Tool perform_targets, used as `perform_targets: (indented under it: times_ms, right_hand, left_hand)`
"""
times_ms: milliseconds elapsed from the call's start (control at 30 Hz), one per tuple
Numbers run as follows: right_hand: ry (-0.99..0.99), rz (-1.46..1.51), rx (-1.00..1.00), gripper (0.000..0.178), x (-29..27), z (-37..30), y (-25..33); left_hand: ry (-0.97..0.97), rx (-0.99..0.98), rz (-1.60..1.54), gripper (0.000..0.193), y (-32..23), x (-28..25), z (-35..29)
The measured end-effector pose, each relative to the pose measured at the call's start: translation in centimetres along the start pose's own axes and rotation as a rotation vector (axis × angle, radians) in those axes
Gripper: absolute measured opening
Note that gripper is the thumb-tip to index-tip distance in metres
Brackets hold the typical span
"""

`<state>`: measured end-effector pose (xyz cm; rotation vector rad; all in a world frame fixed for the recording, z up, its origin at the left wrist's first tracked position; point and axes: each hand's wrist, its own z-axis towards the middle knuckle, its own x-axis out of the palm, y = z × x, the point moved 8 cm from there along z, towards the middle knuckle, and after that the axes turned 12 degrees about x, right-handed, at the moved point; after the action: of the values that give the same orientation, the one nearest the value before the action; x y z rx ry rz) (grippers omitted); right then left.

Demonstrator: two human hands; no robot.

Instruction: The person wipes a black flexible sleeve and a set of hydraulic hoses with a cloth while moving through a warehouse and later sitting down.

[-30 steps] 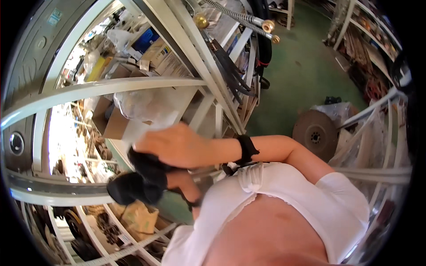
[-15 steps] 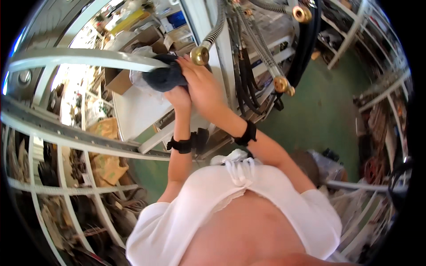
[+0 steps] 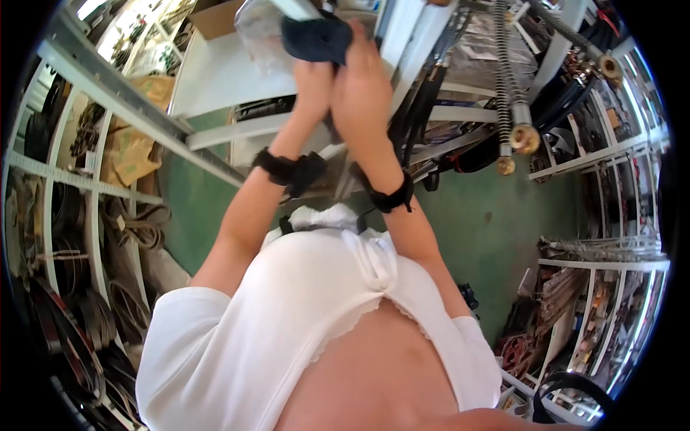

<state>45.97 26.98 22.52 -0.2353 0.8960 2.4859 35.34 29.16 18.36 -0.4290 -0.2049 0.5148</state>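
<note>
A dark, bunched cloth (image 3: 316,40) is wrapped against a white metal rail (image 3: 297,8) at the top of the view. My left hand (image 3: 313,87) is closed on the cloth from below, its fingers mostly hidden behind the fabric. Close beside it, my right hand (image 3: 363,90) presses on the cloth's right side with its fingers bent round it. Both forearms reach up and away from me, with a black strap (image 3: 289,171) on the left wrist and another black strap (image 3: 392,192) on the right.
Hoses with brass fittings (image 3: 525,138) hang right of my hands. A white shelf board (image 3: 215,79) with clear plastic (image 3: 264,32) lies left of them. Racks of belts (image 3: 136,223) stand at left, and loaded shelves (image 3: 611,269) at right. Green floor (image 3: 481,215) shows between.
The view has swung, so the rail, cloth and hoses sit higher and further right. Both hands remain together on the cloth.
</note>
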Motion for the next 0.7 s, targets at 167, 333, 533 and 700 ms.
perform_targets:
  times_ms: [167, 333, 533, 700]
  right_hand:
    - [0.123, 0.097, 0.059, 0.047, 0.8, -3.2, -0.7]
    - [0.138, 0.339, -0.082, 0.049, 1.2, -1.3, 3.7]
    - [0.507, 0.442, -0.098, 0.048, 4.6, -4.6, 7.3]
    - [0.520, 0.172, 0.296, 0.031, 2.9, -7.2, -2.1]
  left_hand:
    - [-0.086, -0.124, 0.036, 0.021, -2.8, -0.6, -3.5]
    - [-0.348, -0.092, 0.256, 0.021, -5.6, -6.2, -1.6]
    - [-0.614, -0.256, -0.017, 0.020, -6.2, -11.2, -3.5]
    - [-0.071, -0.156, 0.231, 0.017, -3.0, -5.7, -6.2]
